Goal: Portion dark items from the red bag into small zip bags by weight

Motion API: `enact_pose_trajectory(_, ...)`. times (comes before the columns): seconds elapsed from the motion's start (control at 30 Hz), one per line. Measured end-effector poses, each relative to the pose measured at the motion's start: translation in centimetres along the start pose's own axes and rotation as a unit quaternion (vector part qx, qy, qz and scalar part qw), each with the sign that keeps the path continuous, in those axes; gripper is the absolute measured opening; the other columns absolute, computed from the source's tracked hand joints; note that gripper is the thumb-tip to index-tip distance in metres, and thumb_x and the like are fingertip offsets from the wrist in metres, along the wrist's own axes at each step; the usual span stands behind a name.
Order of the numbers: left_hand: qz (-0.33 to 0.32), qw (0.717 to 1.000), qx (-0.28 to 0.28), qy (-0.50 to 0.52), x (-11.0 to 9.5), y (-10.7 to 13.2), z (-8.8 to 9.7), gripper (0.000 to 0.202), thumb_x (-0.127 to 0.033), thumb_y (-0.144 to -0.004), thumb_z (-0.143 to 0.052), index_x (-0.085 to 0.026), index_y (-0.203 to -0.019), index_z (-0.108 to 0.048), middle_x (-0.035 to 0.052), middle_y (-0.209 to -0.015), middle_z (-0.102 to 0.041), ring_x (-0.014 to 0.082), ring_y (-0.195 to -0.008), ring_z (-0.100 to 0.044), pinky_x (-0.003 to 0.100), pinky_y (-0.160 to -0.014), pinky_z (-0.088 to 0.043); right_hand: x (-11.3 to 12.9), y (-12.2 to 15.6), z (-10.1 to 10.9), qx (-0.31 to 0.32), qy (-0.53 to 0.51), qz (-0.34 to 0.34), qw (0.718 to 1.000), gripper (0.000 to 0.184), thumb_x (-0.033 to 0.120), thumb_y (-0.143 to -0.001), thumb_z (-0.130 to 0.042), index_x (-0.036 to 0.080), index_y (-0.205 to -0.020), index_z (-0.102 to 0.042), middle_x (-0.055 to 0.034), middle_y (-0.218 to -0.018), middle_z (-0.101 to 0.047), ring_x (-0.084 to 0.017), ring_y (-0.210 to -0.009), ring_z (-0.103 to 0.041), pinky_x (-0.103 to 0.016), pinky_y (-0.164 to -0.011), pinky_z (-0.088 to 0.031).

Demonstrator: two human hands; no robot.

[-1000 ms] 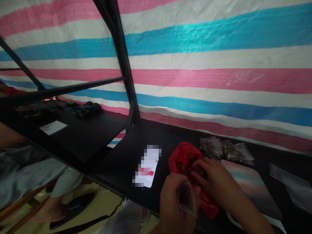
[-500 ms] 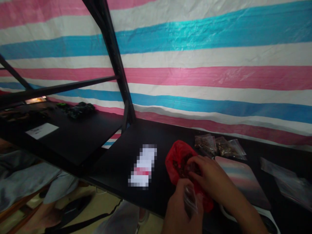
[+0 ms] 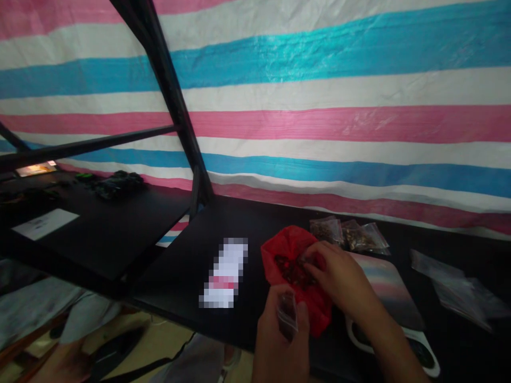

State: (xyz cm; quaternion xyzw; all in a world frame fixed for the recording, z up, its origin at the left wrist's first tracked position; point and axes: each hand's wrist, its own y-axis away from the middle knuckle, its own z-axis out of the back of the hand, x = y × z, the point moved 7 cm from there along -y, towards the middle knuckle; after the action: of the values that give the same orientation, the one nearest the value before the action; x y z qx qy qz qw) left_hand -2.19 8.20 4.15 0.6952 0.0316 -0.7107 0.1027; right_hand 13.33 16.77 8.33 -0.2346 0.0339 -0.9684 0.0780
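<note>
Red bag [image 3: 289, 242], front edge of desk [image 3: 179, 276]: your right hand [image 3: 339, 274] narrow, grip unclear; left hand [image 3: 279, 338] holds clear pouch [image 3: 288, 308], spread it.

red bag [image 3: 319, 314] on black table [image 3: 179, 279]

A narrow gap parts red bag [image 3: 289, 243] from pixelated item [image 3: 224, 272].

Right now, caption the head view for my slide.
Left hand holding a clear bag, right hand at the mouth of an open red bag.
</note>
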Motion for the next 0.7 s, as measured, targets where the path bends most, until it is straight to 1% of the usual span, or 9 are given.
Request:
enact_pose_trajectory(0.07,0.008,1.000,0.013,0.009,0.3,0.6,-0.5,0.036,-0.057,-0.090,-0.073,-0.022,-0.090,-0.063,-0.0013,-0.072,-0.061,0.0168,-0.066,-0.059,0.026,-0.063,-0.046,0.0,-0.4,-0.3,-0.009,0.021,-0.002,1.000,0.010,0.016,-0.092,-0.073,0.023,-0.099,-0.070,-0.0057,-0.109,-0.075,-0.028,-0.105,-0.067,-0.039,-0.090,-0.045)
enact_pose_trajectory(0.17,0.015,0.999,0.027,0.013,0.5,0.4,-0.8,0.033,-0.054,-0.090,-0.072,-0.022,-0.089,-0.063,-0.0020,-0.071,-0.060,0.0161,-0.065,-0.058,0.026,-0.062,-0.045,0.3,-0.6,-0.7,0.006,0.031,0.009,0.999,0.009,0.015,-0.094,-0.072,0.023,-0.098,-0.068,-0.0045,-0.108,-0.075,-0.027,-0.104,-0.067,-0.038,-0.089,-0.043)
enact_pose_trajectory(0.23,0.008,1.000,0.027,0.013,0.5,-0.3,-0.5,0.030,-0.051,-0.091,-0.071,-0.022,-0.090,-0.063,-0.0016,-0.073,-0.061,0.0163,-0.067,-0.058,0.026,-0.064,-0.046,0.4,-0.5,-0.4,0.011,0.048,0.011,0.999,0.008,0.015,-0.096,-0.070,0.023,-0.097,-0.068,-0.0043,-0.109,-0.075,-0.027,-0.104,-0.066,-0.039,-0.089,-0.042)
enact_pose_trajectory(0.33,-0.010,1.000,0.028,0.006,0.3,-1.3,0.0,0.030,-0.050,-0.093,-0.071,-0.022,-0.094,-0.063,-0.0007,-0.075,-0.062,0.0168,-0.068,-0.059,0.026,-0.065,-0.047,0.3,-0.2,0.4,-0.006,0.098,-0.005,0.995,0.008,0.015,-0.097,-0.067,0.023,-0.098,-0.069,-0.0060,-0.111,-0.075,-0.029,-0.107,-0.064,-0.041,-0.090,-0.041)
enact_pose_trajectory(0.43,-0.018,1.000,0.022,0.003,0.0,-1.3,0.1,0.029,-0.050,-0.094,-0.070,-0.022,-0.094,-0.062,-0.0012,-0.076,-0.061,0.0166,-0.068,-0.058,0.026,-0.064,-0.046,0.2,0.0,0.2,0.008,0.120,-0.018,0.993,0.009,0.013,-0.095,-0.068,0.022,-0.097,-0.069,-0.0070,-0.110,-0.075,-0.030,-0.108,-0.064,-0.041,-0.090,-0.041)
enact_pose_trajectory(0.5,-0.008,1.000,0.021,0.002,-0.1,-0.7,-0.4,0.027,-0.048,-0.093,-0.070,-0.022,-0.092,-0.062,-0.0021,-0.075,-0.059,0.0161,-0.067,-0.057,0.026,-0.064,-0.045,0.1,0.1,-0.2,0.024,0.106,-0.020,0.994,0.010,0.012,-0.093,-0.070,0.022,-0.094,-0.069,-0.0066,-0.110,-0.075,-0.030,-0.107,-0.064,-0.040,-0.090,-0.042)
enact_pose_trajectory(0.57,0.002,0.999,0.044,-0.005,-0.2,0.0,-1.3,0.026,-0.046,-0.092,-0.070,-0.022,-0.089,-0.062,-0.0029,-0.073,-0.057,0.0155,-0.066,-0.055,0.026,-0.062,-0.043,0.1,0.3,-0.5,0.040,0.070,-0.021,0.997,0.012,0.011,-0.090,-0.072,0.022,-0.090,-0.069,-0.0055,-0.109,-0.074,-0.028,-0.105,-0.065,-0.039,-0.089,-0.043)
enact_pose_trajectory(0.63,0.004,0.997,0.073,-0.017,-0.3,0.5,-2.1,0.024,-0.044,-0.092,-0.069,-0.022,-0.088,-0.063,-0.0030,-0.073,-0.056,0.0153,-0.066,-0.055,0.026,-0.062,-0.043,0.1,0.4,-0.8,0.062,0.019,-0.017,0.998,0.014,0.010,-0.088,-0.074,0.023,-0.088,-0.069,-0.0037,-0.104,-0.075,-0.025,-0.100,-0.066,-0.037,-0.085,-0.044)
enact_pose_trajectory(0.7,0.000,0.996,0.083,-0.023,-0.5,0.4,-2.2,0.021,-0.043,-0.093,-0.067,-0.022,-0.090,-0.064,-0.0023,-0.074,-0.059,0.0158,-0.067,-0.057,0.026,-0.064,-0.044,0.2,0.4,-0.7,0.068,-0.014,-0.005,0.998,0.014,0.010,-0.088,-0.074,0.023,-0.088,-0.069,-0.0024,-0.100,-0.075,-0.024,-0.097,-0.067,-0.035,-0.083,-0.045)
